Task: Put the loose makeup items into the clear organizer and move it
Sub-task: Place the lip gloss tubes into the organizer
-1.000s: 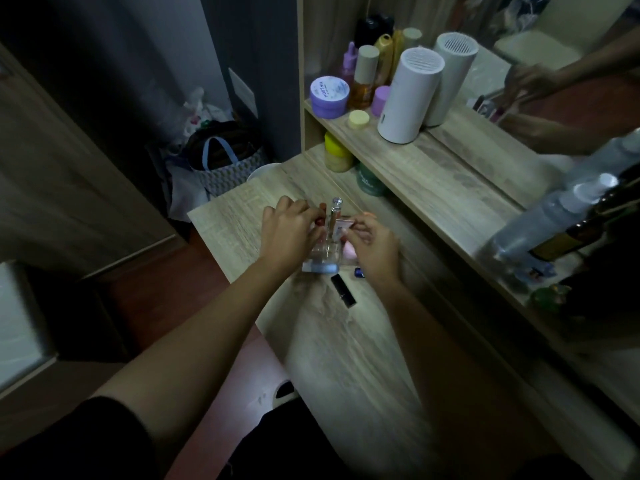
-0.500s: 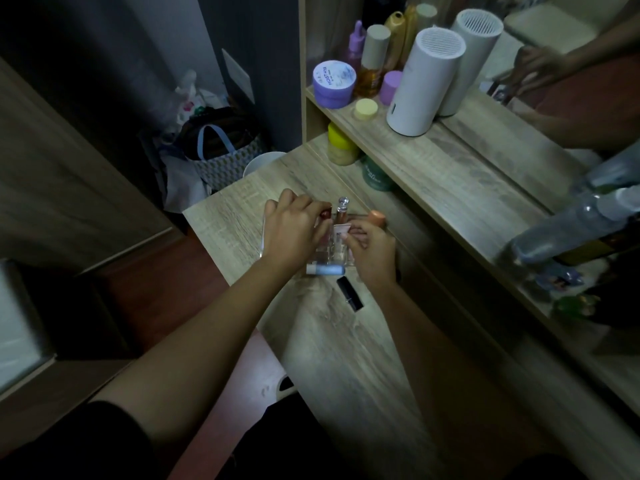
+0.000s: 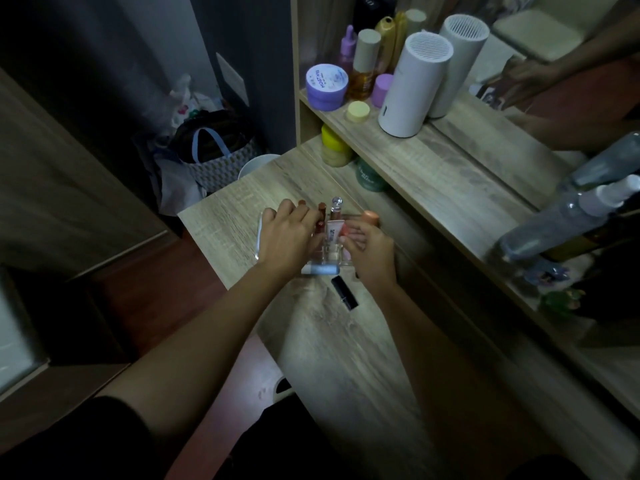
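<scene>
The clear organizer (image 3: 330, 256) stands on the wooden desk (image 3: 339, 341), with a white tube (image 3: 334, 232), a silver-capped gloss (image 3: 336, 207) and brown lipsticks (image 3: 321, 211) upright in it. My left hand (image 3: 285, 237) rests over its left side, fingers around the lipsticks. My right hand (image 3: 370, 249) is at its right side, fingers curled near a peach-pink item (image 3: 370, 218); I cannot tell if it grips it. A light blue tube (image 3: 320, 270) lies at the organizer's front. A black lipstick (image 3: 344, 292) lies loose on the desk just in front.
A raised shelf (image 3: 433, 168) at the right carries a white cylinder (image 3: 412, 84), a purple jar (image 3: 326, 86), bottles and clear spray bottles (image 3: 568, 216). Yellow (image 3: 334, 147) and green (image 3: 369, 176) jars stand under it. A bag (image 3: 214, 154) sits on the floor beyond the desk's far edge.
The peach-pink item has appeared at my right hand's fingertips at the organizer's right side. Both hands stayed at the organizer.
</scene>
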Demonstrator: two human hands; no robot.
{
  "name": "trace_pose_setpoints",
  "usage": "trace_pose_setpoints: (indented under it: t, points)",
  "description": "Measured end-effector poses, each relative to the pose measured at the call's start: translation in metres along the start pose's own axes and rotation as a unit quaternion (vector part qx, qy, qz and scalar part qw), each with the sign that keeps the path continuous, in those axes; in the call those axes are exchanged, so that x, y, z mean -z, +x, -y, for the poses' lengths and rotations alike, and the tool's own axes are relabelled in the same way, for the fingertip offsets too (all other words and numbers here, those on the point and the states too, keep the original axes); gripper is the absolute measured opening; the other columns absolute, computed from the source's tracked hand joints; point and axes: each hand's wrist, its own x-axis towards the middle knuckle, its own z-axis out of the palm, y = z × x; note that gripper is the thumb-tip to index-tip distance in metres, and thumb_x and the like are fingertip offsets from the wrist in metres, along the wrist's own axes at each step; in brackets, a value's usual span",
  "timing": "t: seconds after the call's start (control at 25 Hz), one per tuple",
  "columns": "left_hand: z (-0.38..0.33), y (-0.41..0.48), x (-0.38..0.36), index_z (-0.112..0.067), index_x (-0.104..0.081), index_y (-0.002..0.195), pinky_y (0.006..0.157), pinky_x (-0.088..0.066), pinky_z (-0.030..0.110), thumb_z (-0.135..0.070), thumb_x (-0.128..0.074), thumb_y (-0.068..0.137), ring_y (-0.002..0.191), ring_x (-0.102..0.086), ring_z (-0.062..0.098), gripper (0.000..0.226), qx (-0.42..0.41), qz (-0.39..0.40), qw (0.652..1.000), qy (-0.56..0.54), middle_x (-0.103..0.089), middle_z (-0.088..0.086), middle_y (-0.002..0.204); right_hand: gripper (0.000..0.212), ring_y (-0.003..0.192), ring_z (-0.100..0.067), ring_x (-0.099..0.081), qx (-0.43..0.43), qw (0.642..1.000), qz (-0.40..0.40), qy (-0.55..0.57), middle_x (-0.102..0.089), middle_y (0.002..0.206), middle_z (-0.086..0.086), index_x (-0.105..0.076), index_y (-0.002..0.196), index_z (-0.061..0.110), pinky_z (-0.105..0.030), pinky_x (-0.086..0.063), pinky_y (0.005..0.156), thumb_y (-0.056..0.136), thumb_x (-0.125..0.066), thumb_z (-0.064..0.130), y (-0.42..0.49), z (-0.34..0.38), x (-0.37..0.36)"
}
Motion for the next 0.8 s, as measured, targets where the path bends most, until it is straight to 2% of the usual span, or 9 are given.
trace_pose_setpoints:
  t: [0.12, 0.2, 0.32, 0.44, 0.6, 0.72, 0.8]
  points:
    - [0.002, -0.013, -0.003, -0.007, -0.066, 0.096, 0.071, -0.047, 0.042, -0.024, -0.064, 0.082, 0.082, -0.060, 0.032, 0.023, -0.008, -0.035, 0.996, -0.081, -0.069, 0.013, 0.090, 0.026, 0.087, -0.011, -0.065, 0.012, 1.000, -0.019, -0.006, -0.071, 0.105, -0.012, -0.064, 0.111, 0.006, -0.017, -0.053, 0.075, 0.085, -0.064, 0.005, -0.008, -0.007, 0.012]
    - [0.001, -0.031, -0.011, 0.000, -0.065, 0.092, 0.071, -0.050, 0.041, -0.011, -0.066, 0.081, 0.079, -0.061, 0.033, 0.015, -0.048, -0.021, 0.986, -0.157, -0.067, 0.018, 0.085, 0.022, 0.092, -0.020, -0.067, 0.014, 0.999, -0.041, -0.031, -0.071, 0.105, -0.014, -0.065, 0.108, 0.005, -0.030, -0.055, 0.080, 0.086, -0.062, 0.003, -0.018, -0.020, 0.023]
    - [-0.001, -0.053, -0.030, 0.004, -0.066, 0.092, 0.076, -0.048, 0.039, 0.002, -0.065, 0.078, 0.083, -0.063, 0.037, 0.014, -0.085, 0.072, 0.980, -0.162, -0.067, 0.023, 0.087, 0.022, 0.097, -0.026, -0.064, 0.014, 0.992, -0.007, -0.126, -0.069, 0.107, -0.014, -0.065, 0.108, 0.005, -0.024, -0.046, 0.081, 0.089, -0.055, 0.001, -0.037, -0.045, 0.036]
    - [-0.002, -0.057, -0.044, 0.003, -0.064, 0.100, 0.082, -0.047, 0.042, -0.001, -0.060, 0.082, 0.091, -0.059, 0.038, 0.019, -0.054, 0.115, 0.982, -0.140, -0.066, 0.023, 0.099, 0.032, 0.105, -0.028, -0.061, 0.019, 0.982, 0.060, -0.180, -0.066, 0.115, -0.014, -0.060, 0.119, 0.006, -0.031, -0.046, 0.091, 0.087, -0.056, 0.003, -0.042, -0.055, 0.039]
    - [-0.002, -0.067, -0.049, 0.003, -0.066, 0.090, 0.069, -0.051, 0.044, -0.003, -0.066, 0.080, 0.077, -0.061, 0.040, 0.012, -0.055, 0.100, 0.985, -0.128, -0.067, 0.025, 0.086, 0.033, 0.108, -0.027, -0.059, 0.010, 0.972, 0.084, -0.219, -0.063, 0.119, -0.013, -0.057, 0.120, 0.007, -0.039, -0.049, 0.096, 0.087, -0.057, 0.002, -0.050, -0.053, 0.037]
    - [0.001, -0.080, -0.051, 0.003, -0.064, 0.098, 0.070, -0.050, 0.044, -0.006, -0.064, 0.084, 0.078, -0.062, 0.040, 0.017, 0.014, 0.109, 0.983, -0.148, -0.069, 0.026, 0.087, 0.036, 0.110, -0.024, -0.057, 0.019, 0.964, 0.100, -0.246, -0.060, 0.121, -0.012, -0.056, 0.123, 0.007, -0.036, -0.049, 0.097, 0.088, -0.058, 0.004, -0.060, -0.055, 0.036]
    - [0.001, -0.089, -0.051, 0.005, -0.065, 0.091, 0.062, -0.052, 0.041, -0.006, -0.071, 0.078, 0.070, -0.063, 0.040, 0.018, 0.036, 0.105, 0.983, -0.146, -0.068, 0.026, 0.077, 0.037, 0.108, -0.023, -0.056, 0.011, 0.959, 0.104, -0.262, -0.059, 0.121, -0.012, -0.055, 0.126, 0.008, -0.035, -0.049, 0.097, 0.089, -0.057, 0.008, -0.064, -0.057, 0.037]
